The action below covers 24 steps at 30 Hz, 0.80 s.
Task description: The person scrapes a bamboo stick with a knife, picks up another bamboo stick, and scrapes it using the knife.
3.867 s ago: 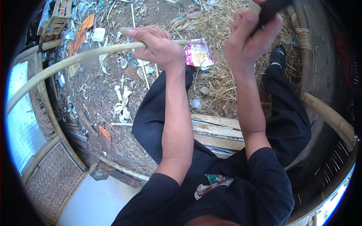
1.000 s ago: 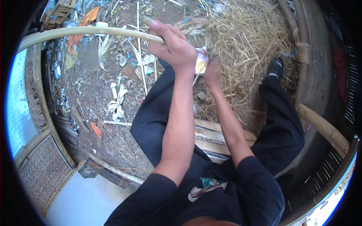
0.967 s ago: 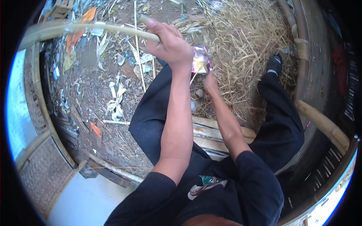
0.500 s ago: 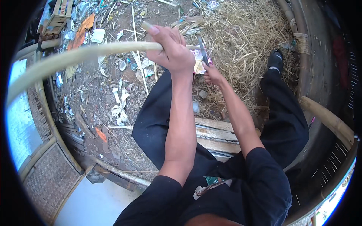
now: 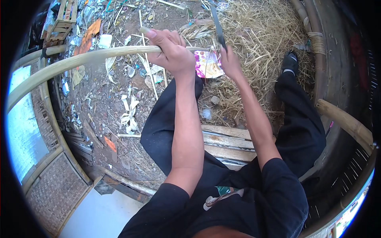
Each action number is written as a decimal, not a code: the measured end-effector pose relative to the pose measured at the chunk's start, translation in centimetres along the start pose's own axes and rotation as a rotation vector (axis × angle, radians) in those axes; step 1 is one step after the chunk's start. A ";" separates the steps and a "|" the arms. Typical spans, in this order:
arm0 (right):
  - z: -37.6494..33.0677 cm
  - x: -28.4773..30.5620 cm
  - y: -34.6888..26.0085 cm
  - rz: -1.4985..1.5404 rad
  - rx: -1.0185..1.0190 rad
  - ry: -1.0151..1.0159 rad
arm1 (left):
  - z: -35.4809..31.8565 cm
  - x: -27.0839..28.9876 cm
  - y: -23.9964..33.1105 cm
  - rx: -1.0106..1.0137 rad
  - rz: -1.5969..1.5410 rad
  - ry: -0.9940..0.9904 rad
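My left hand is closed around a long pale strip that looks like split bamboo. From my fist the strip runs out to the left edge in a bend, and a short end sticks out on the right. A little to the right, my right hand grips a knife, its dark blade pointing up and away from me. The blade stands apart from most of the strip; whether it touches the short end I cannot tell. Behind the hands lies a pink and white plastic wrapper on the ground.
Straw-like shavings cover the ground at the right. Litter and an orange scrap lie at the left, near a wooden crate. Wooden slats lie between my legs. A woven panel and a bamboo post border the space.
My right hand has moved farther away and slightly right, carrying the knife up from beside the strip's short end. My left hand and the strip have shifted slightly left.
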State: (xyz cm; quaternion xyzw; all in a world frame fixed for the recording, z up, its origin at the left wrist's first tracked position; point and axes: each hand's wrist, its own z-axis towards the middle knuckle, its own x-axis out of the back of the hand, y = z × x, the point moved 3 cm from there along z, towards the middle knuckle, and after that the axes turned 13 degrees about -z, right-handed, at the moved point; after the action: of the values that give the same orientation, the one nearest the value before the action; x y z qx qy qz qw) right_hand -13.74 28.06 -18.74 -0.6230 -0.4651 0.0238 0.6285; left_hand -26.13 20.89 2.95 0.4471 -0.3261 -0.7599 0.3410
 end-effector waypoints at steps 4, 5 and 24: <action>0.3 8.8 -11.9 0.002 0.301 0.325 | -0.1 -0.5 -0.1 -0.014 0.031 0.005; 0.1 10.0 -13.8 0.008 0.301 0.319 | 0.1 -0.5 0.0 -0.015 0.048 0.003; -5.2 -9.6 7.8 0.172 -0.441 -0.360 | 0.5 -1.1 -0.7 -0.016 -0.008 0.020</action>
State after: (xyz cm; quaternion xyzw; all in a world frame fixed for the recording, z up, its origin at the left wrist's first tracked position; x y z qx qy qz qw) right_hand -11.64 19.97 -29.27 -0.7674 -0.5085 0.0852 0.3811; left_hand -26.37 22.26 3.03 0.4531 -0.3146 -0.7595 0.3447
